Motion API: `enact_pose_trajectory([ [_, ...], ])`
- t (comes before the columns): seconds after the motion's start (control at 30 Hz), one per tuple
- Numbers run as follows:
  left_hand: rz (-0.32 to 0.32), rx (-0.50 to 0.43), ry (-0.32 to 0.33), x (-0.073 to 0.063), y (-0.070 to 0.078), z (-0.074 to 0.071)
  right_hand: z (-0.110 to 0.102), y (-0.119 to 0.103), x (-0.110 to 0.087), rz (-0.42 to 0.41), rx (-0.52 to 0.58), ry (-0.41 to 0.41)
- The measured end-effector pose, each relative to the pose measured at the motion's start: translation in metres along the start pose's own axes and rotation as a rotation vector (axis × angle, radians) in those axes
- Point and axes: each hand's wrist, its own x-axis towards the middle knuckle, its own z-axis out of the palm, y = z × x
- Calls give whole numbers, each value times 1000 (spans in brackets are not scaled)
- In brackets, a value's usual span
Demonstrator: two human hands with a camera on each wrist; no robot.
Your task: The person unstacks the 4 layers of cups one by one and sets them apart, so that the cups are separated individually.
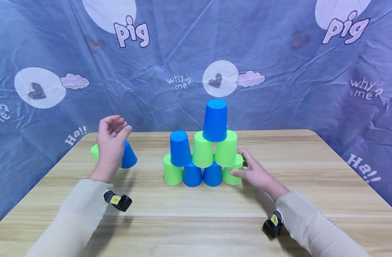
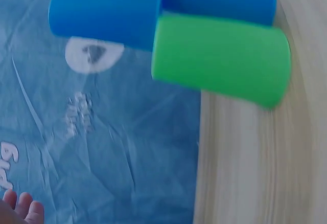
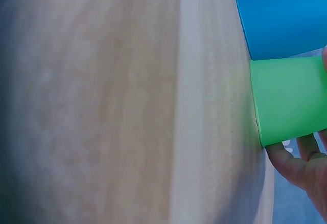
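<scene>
Upside-down plastic cups form a pyramid on the table. Its bottom row has a green cup point(image 1: 172, 171) at the left end, two blue cups point(image 1: 192, 175) in the middle and a green cup point(image 3: 288, 101) at the right end. Above stand a blue cup point(image 1: 179, 148) and two green cups point(image 1: 202, 150); another blue cup point(image 1: 215, 121) tops the green pair. My right hand point(image 1: 255, 173) grips the right-end green cup, thumb in front and other fingers around its far side. Raised at the left, my left hand point(image 1: 113, 142) holds nothing, its fingers loosely bent.
Behind my left hand, partly hidden, are another blue cup point(image 1: 129, 156) and a bit of green cup point(image 1: 94, 152). A wooden table point(image 1: 196, 228) carries everything. Close behind it hangs a printed blue cloth point(image 1: 263, 39). Each wrist wears a small black camera point(image 1: 273, 224).
</scene>
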Motion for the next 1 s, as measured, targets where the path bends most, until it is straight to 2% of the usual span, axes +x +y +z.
enact_pose_trajectory([
  [0.23, 17, -142, -37, -11, 11, 29, 0, 2, -1, 13, -4, 8],
  [0.4, 39, -183, -114, -22, 25, 55, 0, 3, 0, 16, -4, 16],
  [0.5, 33, -152, -205, -29, 36, 67, 1, 3, 2, 4, 7, 16],
  [0.7, -20, -74, -394, -43, 52, 89, 2, 3, 0, -10, 4, 16],
  [0.83, -8, -14, -454, -51, 59, 102, 2, 1, 0, -13, 3, 9],
  [1.0, 13, 102, -494, -56, 62, 123, 1, -1, 0, 5, 0, 8],
])
